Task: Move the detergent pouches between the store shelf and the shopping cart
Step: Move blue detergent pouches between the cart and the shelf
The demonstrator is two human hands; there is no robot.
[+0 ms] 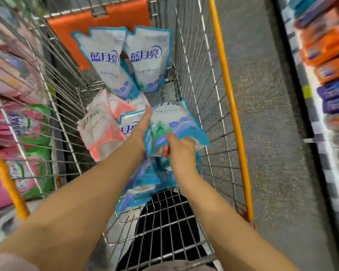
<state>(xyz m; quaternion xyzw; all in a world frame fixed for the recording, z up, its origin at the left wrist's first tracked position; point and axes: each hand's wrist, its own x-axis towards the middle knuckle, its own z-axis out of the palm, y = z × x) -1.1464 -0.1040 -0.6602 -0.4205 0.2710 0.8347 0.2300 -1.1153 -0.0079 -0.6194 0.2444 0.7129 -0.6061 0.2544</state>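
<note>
Both my arms reach down into the wire shopping cart [196, 61]. My right hand [179, 148] grips the lower edge of a blue-and-white detergent pouch [174, 122], thumb on top. My left hand [142, 130] presses flat against that pouch's left side. Two more blue pouches [104, 57] [148, 59] lean upright at the cart's far end. A pink-and-white pouch [101, 126] lies at the left of the basket. Another blue pouch [128, 122] lies under my left hand, and more blue pouches [143, 182] lie beneath my wrists.
The cart has yellow top rails [229, 106] and an orange panel [104, 20] at its far end. A shelf of pink and green packs [27, 130] stands close on the left. Across the grey aisle floor [272, 114], a shelf with orange and blue packs [329, 61] runs along the right.
</note>
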